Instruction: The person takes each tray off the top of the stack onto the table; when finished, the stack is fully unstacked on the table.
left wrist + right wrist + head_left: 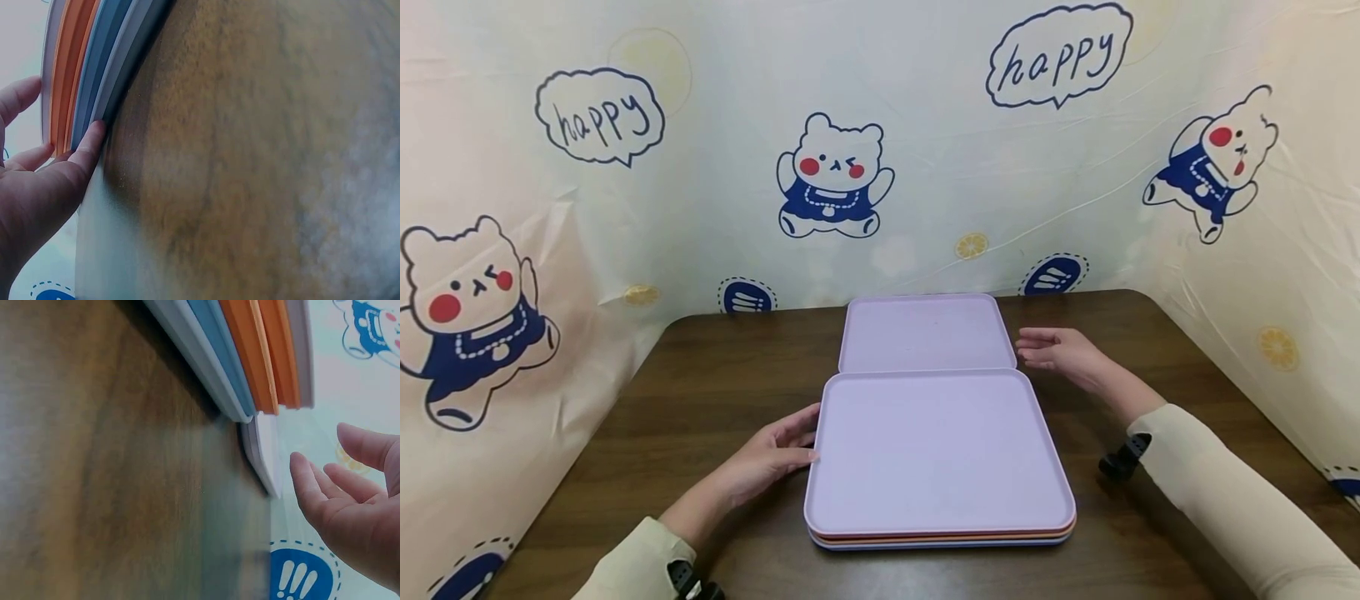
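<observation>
A stack of rectangular trays, topped by a lilac tray (936, 450), lies near the front of the table. Orange, blue and pale tray edges (94, 69) show below the top one in the left wrist view. Behind the stack, another lilac tray (928, 333) lies flat on the tabletop, its near edge meeting the stack's far side in the head view. My left hand (771, 454) touches the stack's left side with extended fingertips and thumb. To the right of the far tray is my right hand (1063, 354), fingers loosely extended, holding nothing and apart from the trays.
The dark wooden table (700, 392) extends to both sides of the trays. A pale cloth (715, 183) printed with bears and "happy" bubbles hangs behind and beside it. Dark wrist cameras (1123, 458) sit at both cuffs.
</observation>
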`<state>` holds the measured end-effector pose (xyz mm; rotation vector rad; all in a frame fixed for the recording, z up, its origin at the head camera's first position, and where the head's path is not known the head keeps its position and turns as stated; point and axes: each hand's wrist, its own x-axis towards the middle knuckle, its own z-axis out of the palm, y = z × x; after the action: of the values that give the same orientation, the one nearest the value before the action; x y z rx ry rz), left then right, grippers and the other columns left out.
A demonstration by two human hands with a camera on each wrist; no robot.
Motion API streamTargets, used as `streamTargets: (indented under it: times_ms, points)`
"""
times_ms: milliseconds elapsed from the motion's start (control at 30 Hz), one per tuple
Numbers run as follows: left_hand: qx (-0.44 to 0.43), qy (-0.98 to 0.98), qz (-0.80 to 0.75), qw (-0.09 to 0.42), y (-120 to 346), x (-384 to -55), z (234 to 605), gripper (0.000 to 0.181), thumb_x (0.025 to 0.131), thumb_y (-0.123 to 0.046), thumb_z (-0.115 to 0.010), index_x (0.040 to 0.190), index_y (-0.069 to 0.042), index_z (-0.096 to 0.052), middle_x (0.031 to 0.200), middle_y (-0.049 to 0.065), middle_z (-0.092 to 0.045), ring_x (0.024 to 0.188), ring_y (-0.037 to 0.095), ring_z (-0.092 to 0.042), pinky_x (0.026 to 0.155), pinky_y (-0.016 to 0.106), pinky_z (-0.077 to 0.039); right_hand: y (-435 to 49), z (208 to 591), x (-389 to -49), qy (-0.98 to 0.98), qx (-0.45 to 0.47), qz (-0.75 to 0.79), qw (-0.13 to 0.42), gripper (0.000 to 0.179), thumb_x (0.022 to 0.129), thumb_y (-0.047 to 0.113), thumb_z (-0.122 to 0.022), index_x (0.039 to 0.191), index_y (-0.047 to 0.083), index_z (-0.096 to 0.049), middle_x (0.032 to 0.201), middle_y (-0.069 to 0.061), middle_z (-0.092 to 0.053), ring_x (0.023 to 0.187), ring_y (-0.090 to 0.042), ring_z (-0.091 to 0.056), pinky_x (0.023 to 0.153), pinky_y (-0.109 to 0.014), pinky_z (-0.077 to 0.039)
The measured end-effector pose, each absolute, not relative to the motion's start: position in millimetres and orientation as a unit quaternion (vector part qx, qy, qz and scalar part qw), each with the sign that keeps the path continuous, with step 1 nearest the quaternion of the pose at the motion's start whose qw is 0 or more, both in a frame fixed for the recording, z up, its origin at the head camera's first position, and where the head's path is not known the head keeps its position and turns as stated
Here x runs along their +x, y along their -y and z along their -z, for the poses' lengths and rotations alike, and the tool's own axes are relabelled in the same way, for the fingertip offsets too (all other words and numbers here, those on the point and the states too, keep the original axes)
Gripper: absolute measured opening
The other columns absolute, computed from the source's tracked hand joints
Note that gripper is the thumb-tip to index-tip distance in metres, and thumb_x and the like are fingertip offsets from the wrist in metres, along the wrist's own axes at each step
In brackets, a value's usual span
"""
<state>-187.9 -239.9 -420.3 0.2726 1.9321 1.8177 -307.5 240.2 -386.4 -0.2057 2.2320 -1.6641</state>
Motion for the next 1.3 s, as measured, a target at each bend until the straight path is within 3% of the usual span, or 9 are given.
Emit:
streamTargets:
  times_ms: [133, 433, 667, 900, 1300]
  points:
    - [0.1, -0.705, -0.662, 0.235, 239.1, -187.8, 419.2, 0.075, 0.092, -0.011, -0.066, 0.154, -0.01, -0.025, 0.159, 0.014, -0.019, 0.141, 0.034, -0.028, 0.102, 0.038, -0.04, -243.2, 381.4, -293.9, -0.775, -0.073, 0.606, 0.165, 0.054, 0.099, 0.003, -0.051, 0.148, -0.005, -0.03, 0.144, -0.031, -0.039, 0.129, -0.041, -0.045, 0.104, -0.046, -0.037]
    - [0.099, -0.707, -0.66, 0.234, 238.3, -187.6, 418.7, 0.075, 0.092, -0.01, -0.066, 0.154, -0.008, -0.024, 0.159, 0.015, -0.019, 0.141, 0.034, -0.029, 0.102, 0.038, -0.041, -248.1, 384.7, -260.3, -0.809, -0.084, 0.572, 0.108, 0.058, 0.096, 0.02, -0.062, 0.144, -0.004, -0.039, 0.138, -0.03, -0.046, 0.122, -0.041, -0.051, 0.098, -0.047, -0.043]
    - [0.097, -0.707, -0.66, 0.235, 238.2, -188.6, 417.8, 0.075, 0.092, -0.011, -0.067, 0.154, -0.008, -0.024, 0.159, 0.015, -0.019, 0.14, 0.035, -0.03, 0.102, 0.038, -0.041, -248.8, 393.8, -235.8, -0.822, -0.083, 0.559, 0.064, 0.056, 0.096, 0.022, -0.063, 0.141, -0.006, -0.043, 0.133, -0.031, -0.051, 0.116, -0.039, -0.056, 0.092, -0.043, -0.049]
    - [0.092, -0.7, -0.664, 0.246, 238.3, -187.2, 417.4, 0.075, 0.093, -0.011, -0.066, 0.154, -0.009, -0.024, 0.159, 0.015, -0.017, 0.141, 0.035, -0.028, 0.102, 0.039, -0.04, -244.4, 401.5, -212.9, -0.841, -0.087, 0.533, 0.023, 0.054, 0.095, 0.02, -0.065, 0.138, -0.007, -0.047, 0.128, -0.028, -0.056, 0.107, -0.026, -0.061, 0.082, -0.022, -0.052]
    - [0.102, -0.698, -0.666, 0.244, 239.1, -188.5, 419.6, 0.074, 0.093, -0.01, -0.065, 0.154, -0.009, -0.024, 0.159, 0.015, -0.018, 0.141, 0.035, -0.028, 0.102, 0.038, -0.041, -236.0, 410.3, -187.2, -0.853, -0.085, 0.514, 0.037, 0.058, 0.092, 0.025, -0.069, 0.137, -0.005, -0.049, 0.125, -0.022, -0.059, 0.109, -0.031, -0.06, 0.082, -0.021, -0.051]
